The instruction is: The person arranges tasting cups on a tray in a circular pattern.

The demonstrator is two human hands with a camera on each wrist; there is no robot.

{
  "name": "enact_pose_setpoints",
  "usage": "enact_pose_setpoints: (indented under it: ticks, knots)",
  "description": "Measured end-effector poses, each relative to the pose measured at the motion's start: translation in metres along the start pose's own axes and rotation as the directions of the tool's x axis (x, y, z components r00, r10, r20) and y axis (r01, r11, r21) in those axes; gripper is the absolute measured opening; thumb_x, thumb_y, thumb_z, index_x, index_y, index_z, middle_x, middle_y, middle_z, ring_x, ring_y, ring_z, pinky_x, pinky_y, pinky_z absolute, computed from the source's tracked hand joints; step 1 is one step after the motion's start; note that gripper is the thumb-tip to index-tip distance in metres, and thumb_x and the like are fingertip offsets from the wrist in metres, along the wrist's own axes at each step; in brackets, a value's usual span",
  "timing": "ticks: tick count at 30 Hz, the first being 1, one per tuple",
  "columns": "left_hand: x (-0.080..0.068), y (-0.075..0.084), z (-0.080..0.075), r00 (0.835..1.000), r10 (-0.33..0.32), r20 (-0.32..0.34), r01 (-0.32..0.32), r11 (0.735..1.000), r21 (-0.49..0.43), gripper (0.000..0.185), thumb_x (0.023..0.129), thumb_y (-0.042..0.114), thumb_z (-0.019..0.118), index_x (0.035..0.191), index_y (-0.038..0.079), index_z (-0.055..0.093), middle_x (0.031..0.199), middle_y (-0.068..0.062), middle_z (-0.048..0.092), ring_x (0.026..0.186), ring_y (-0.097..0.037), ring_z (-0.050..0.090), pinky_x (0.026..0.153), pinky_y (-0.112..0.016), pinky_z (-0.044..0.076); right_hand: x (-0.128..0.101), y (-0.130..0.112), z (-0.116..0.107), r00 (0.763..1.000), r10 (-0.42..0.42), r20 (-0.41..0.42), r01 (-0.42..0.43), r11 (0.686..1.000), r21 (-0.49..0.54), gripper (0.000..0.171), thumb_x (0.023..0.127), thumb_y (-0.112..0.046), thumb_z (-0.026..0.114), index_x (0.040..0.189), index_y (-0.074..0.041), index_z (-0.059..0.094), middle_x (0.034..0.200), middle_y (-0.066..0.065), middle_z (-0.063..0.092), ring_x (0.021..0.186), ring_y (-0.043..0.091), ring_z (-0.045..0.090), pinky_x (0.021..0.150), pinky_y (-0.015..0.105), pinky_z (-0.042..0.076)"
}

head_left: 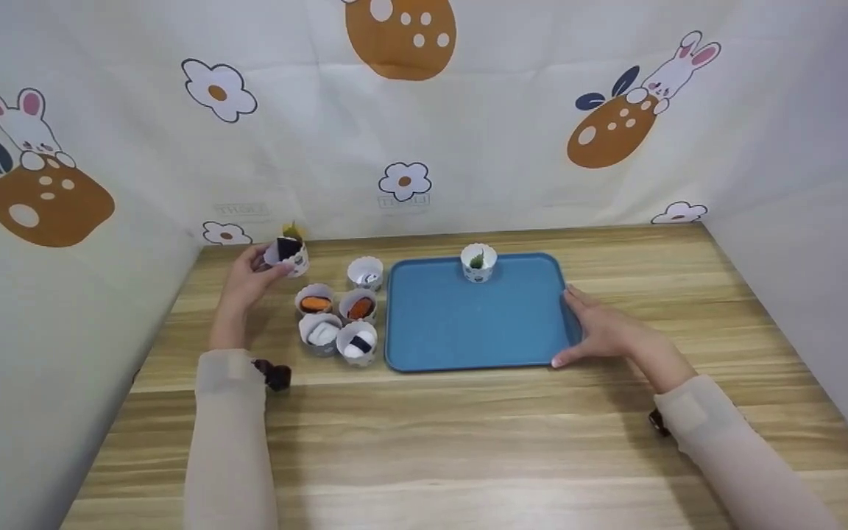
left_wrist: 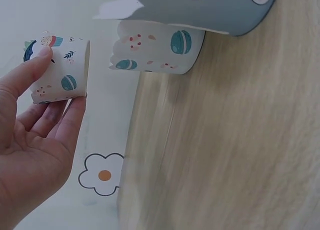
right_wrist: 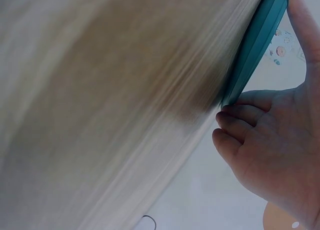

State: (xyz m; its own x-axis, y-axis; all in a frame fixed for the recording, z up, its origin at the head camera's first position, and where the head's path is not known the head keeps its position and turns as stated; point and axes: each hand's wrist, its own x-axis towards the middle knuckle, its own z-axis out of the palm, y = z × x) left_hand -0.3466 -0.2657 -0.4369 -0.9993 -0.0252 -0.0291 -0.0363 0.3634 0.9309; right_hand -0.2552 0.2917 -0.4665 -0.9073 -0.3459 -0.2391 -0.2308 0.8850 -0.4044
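My left hand [head_left: 246, 278] grips a white patterned paper baking cup [head_left: 298, 263] at the back left. A dark piece with yellow and green at its top shows in that cup. In the left wrist view the thumb lies on the cup's side [left_wrist: 70, 80], with fingers beneath it. Along the right edge of a blue tray [head_left: 468, 324] rests my right hand [head_left: 604, 329], thumb by the near corner and fingers farther back. The right wrist view shows its fingertips at the tray's edge [right_wrist: 252, 50]. A paper cup with a green leaf [head_left: 478, 263] stands at the tray's back edge.
Left of the tray stand several paper cups: one with an orange-topped piece [head_left: 314, 302], one reddish [head_left: 360, 308], one white [head_left: 321, 333], one white with a black band [head_left: 358, 344], and another [head_left: 365, 274] behind them. A printed curtain [head_left: 306, 147] borders the wooden table [head_left: 468, 442].
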Motion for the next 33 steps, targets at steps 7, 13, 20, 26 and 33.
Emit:
enact_pose_setpoints:
  ticks: [7,13,20,26,33]
  knots:
    - [-0.004,0.005,0.004,1.0,0.028,0.01,-0.028,0.999,-0.037,0.064,0.094,0.007,0.065,0.148,-0.009,0.034,0.154,-0.027,0.039,0.144,-0.036,0.04,0.091,-0.006,0.044,0.0,0.0,0.0,1.0,0.0,0.003,0.0,1.0,-0.003,0.134,0.068,-0.066,0.08,0.155,0.009,0.012,0.165,0.028,0.008,0.149,0.05,0.016,0.12,0.062,0.022]
    - [-0.004,0.012,0.008,0.999,0.024,0.032,-0.023,0.999,-0.022,0.066,0.094,0.008,0.064,0.15,-0.007,0.032,0.155,-0.027,0.038,0.145,-0.035,0.038,0.113,-0.027,0.042,0.0,0.0,-0.001,1.0,0.002,0.001,-0.002,1.0,-0.013,0.135,0.067,-0.068,0.08,0.155,0.009,0.013,0.165,0.028,0.008,0.149,0.049,0.017,0.12,0.061,0.023]
    - [-0.002,0.017,0.012,0.997,0.051,0.049,-0.05,0.998,-0.022,0.066,0.094,0.01,0.067,0.15,-0.005,0.034,0.156,-0.025,0.037,0.146,-0.034,0.037,0.119,-0.041,0.035,-0.001,0.0,0.0,1.0,0.013,0.008,-0.013,1.0,-0.006,0.135,0.067,-0.069,0.079,0.156,0.008,0.011,0.165,0.027,0.007,0.15,0.049,0.015,0.12,0.061,0.021]
    - [-0.005,0.024,0.016,0.996,0.067,0.059,-0.064,0.997,-0.046,0.067,0.094,0.01,0.066,0.15,-0.006,0.032,0.157,-0.025,0.035,0.147,-0.035,0.036,0.12,-0.041,0.035,-0.001,-0.001,0.0,1.0,0.008,0.004,-0.008,1.0,-0.004,0.136,0.067,-0.069,0.08,0.155,0.008,0.012,0.165,0.028,0.007,0.149,0.05,0.015,0.12,0.062,0.021]
    - [-0.007,0.034,0.026,0.99,0.128,0.061,-0.117,0.981,-0.157,0.061,0.093,-0.005,0.061,0.146,-0.013,0.032,0.153,-0.031,0.038,0.143,-0.039,0.04,0.09,-0.005,0.047,0.0,-0.001,-0.001,1.0,0.002,0.014,-0.002,1.0,0.007,0.136,0.067,-0.066,0.081,0.155,0.009,0.01,0.165,0.028,0.006,0.149,0.05,0.016,0.12,0.061,0.023]
